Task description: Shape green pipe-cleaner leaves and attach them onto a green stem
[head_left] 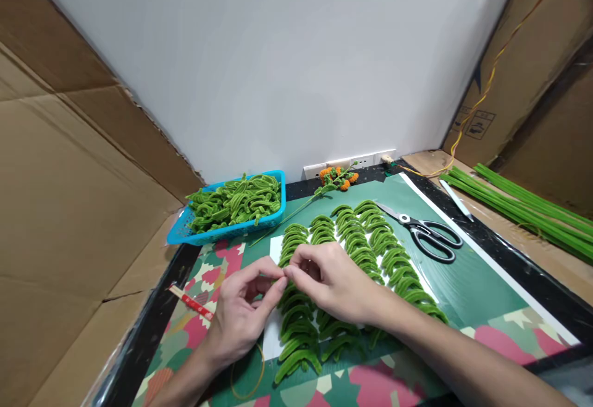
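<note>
My left hand (248,302) and my right hand (327,277) meet at the fingertips over the middle of the table. Both are pinched, thumb against index finger. Whatever lies between the tips is too small or too hidden to make out. Beneath and around them, curved fuzzy green pipe-cleaner leaves (296,357) lie in several overlapping columns on a white sheet (274,348). My right hand and forearm cover part of these columns.
A blue basket (222,232) heaped with green fuzzy pieces stands back left. Behind the columns lies an orange flower stem (345,180). Scissors (430,237), a white pen (456,200) and long green stems (523,212) are rightward; a red-wrapped stick (194,304) is left.
</note>
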Demonstrator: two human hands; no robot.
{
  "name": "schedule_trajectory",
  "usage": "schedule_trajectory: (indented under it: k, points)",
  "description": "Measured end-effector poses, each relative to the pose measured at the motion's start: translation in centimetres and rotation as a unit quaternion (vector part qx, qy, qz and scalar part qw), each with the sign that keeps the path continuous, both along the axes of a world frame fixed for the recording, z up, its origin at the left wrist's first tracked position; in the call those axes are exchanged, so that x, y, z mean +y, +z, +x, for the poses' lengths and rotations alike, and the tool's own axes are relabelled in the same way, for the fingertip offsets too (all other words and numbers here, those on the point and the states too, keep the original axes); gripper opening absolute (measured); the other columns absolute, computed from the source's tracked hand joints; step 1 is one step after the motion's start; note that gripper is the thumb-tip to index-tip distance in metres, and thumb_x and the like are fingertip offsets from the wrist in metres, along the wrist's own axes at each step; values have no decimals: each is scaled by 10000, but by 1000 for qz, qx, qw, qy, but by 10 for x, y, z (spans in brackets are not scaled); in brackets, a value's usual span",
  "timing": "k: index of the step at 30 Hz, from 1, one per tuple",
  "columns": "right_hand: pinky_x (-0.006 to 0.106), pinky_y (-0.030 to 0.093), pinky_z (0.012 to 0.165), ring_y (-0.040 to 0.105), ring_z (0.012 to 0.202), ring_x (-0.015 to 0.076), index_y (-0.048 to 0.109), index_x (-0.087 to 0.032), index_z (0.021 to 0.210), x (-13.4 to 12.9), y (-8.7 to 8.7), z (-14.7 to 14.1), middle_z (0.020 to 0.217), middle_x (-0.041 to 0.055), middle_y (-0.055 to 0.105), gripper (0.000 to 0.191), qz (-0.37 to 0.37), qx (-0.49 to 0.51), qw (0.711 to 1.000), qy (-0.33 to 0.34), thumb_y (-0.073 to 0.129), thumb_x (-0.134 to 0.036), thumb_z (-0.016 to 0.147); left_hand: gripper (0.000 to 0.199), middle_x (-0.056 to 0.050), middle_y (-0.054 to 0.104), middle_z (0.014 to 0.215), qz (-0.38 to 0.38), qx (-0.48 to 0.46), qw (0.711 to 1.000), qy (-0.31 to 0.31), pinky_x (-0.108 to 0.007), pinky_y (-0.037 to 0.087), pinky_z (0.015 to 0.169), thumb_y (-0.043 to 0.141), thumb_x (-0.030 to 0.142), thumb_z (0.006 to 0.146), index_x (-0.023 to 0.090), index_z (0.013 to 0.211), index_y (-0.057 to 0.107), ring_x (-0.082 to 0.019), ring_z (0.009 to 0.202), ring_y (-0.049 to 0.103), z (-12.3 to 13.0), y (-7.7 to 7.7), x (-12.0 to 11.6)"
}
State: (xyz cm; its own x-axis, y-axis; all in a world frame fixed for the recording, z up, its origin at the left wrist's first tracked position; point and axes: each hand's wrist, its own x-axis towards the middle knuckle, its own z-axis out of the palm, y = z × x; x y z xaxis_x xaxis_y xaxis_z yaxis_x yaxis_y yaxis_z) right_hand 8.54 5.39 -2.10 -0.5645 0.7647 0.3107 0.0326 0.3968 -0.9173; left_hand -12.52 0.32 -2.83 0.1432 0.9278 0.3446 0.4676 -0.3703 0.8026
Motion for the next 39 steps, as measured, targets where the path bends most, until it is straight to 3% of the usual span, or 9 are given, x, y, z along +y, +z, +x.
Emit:
schedule_trajectory:
  k: [4, 6, 10, 12, 19, 28, 32, 34, 39]
  points:
    - [228, 325, 500, 431, 494, 93, 577, -200, 696, 3, -3, -9, 585, -66, 514, 292, -222, 36, 973, 43, 642, -252, 975, 248, 15, 684, 745, 235, 150, 960, -14, -189, 512, 577, 714, 20, 885, 225, 1023, 734, -111, 594, 633, 2, 4, -2]
    - [229, 326, 493, 423, 473, 90, 561, -204, 691, 4, -4, -10, 569, -72, 501, 312, -240, 34, 969, 46, 625, -266, 990, 293, 15, 712, 766, 273, 172, 946, -8, -192, 521, 605, 716, -1, 875, 230, 1053, 744, -107, 595, 632, 4, 4, -1]
    - [227, 381, 609, 529, 637, 112, 616, -194, 825, 5, -7, -5, 722, -29, 610, 215, 7, -5, 1000, -29, 607, -228, 1037, 45, 2, 705, 792, 90, 92, 991, 28, -192, 482, 551, 707, 226, 977, 216, 980, 751, -109, 597, 594, 3, 2, 3]
    - [239, 414, 670, 571, 720, 132, 623, -197, 929, 5, -10, -2, 837, 5, 658, 182, 141, -37, 988, -44, 551, -230, 1093, 212, 4, 646, 740, -49, 6, 998, 35, -190, 422, 492, 679, 392, 1012, 199, 948, 740, -109, 569, 542, 1, 2, 6]
    - [272, 370, 605, 592, 720, 154, 632, -199, 979, 6, -18, -2, 897, 37, 668, 312, 339, -154, 923, -92, 407, -296, 1174, 478, 55, 509, 644, -268, -195, 944, -4, -148, 179, 392, 778, 611, 902, 164, 819, 630, -20, 419, 287, 2, 2, 16]
    - [238, 362, 594, 508, 604, 110, 647, -191, 800, -2, -2, -7, 670, -33, 599, 241, -7, 11, 997, -71, 622, -247, 1033, 288, 77, 455, 579, -116, -85, 989, 45, -152, 278, 393, 745, 463, 968, 205, 888, 644, -54, 407, 368, 2, 0, 6]
    - [217, 310, 481, 409, 475, 80, 575, -191, 665, 3, -1, -11, 564, -64, 522, 308, -285, 67, 956, 2, 666, -244, 954, 43, -20, 715, 846, 92, 110, 989, 15, -204, 532, 567, 670, 187, 994, 217, 978, 697, -132, 636, 664, 0, 3, 3]
    - [209, 262, 438, 316, 427, 64, 531, -202, 656, 5, -2, -10, 535, -92, 457, 326, -383, 87, 918, 49, 677, -257, 943, 200, -34, 752, 872, 213, 211, 954, -19, -226, 582, 692, 643, 65, 968, 218, 1078, 711, -160, 744, 730, -3, 3, 4]
    - [216, 342, 521, 472, 542, 92, 602, -187, 758, 7, -6, -8, 639, -54, 561, 227, -224, 40, 974, 0, 634, -224, 980, 261, -53, 793, 938, 289, 280, 915, -21, -247, 585, 822, 613, 18, 979, 203, 1142, 698, -170, 830, 762, -3, 1, 6]
